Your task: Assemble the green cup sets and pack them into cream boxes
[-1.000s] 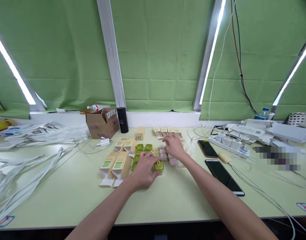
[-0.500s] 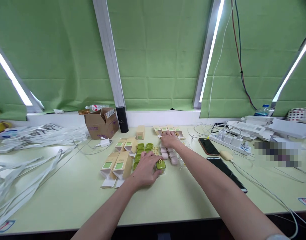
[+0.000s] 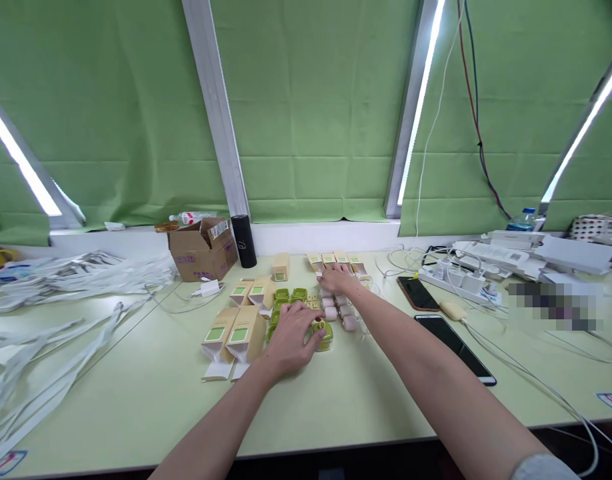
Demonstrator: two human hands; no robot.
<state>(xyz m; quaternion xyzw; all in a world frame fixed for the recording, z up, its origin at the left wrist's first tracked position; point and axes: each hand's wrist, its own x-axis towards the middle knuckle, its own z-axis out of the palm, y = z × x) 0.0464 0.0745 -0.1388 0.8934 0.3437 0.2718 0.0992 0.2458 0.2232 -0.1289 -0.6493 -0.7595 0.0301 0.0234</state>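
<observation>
My left hand point(image 3: 293, 337) is at a small green-lidded case point(image 3: 323, 335) with a ring on top, thumb and fingers curved at its left side, not closed on it. More green cases point(image 3: 282, 294) stand behind and left of that hand. Farther back, my right hand point(image 3: 337, 280) reaches down at the rows of small pale pink pieces point(image 3: 329, 312); what its fingers hold, if anything, is hidden. Small yellow pieces point(image 3: 312, 302) lie between the hands. Tan boxes with green labels point(image 3: 247, 331) stand at the left, and other tan boxes point(image 3: 329, 259) are behind my right hand.
On the table point(image 3: 366, 413), two phones point(image 3: 453, 347) and a power strip point(image 3: 459, 283) with cables are at the right. A cardboard box point(image 3: 202, 252) and black cylinder point(image 3: 243, 241) stand at the back left. White strips point(image 3: 51, 360) spread over the left side.
My left hand's fingers have loosened from the green-lidded case, which now shows more of its front. My right hand has shifted only slightly.
</observation>
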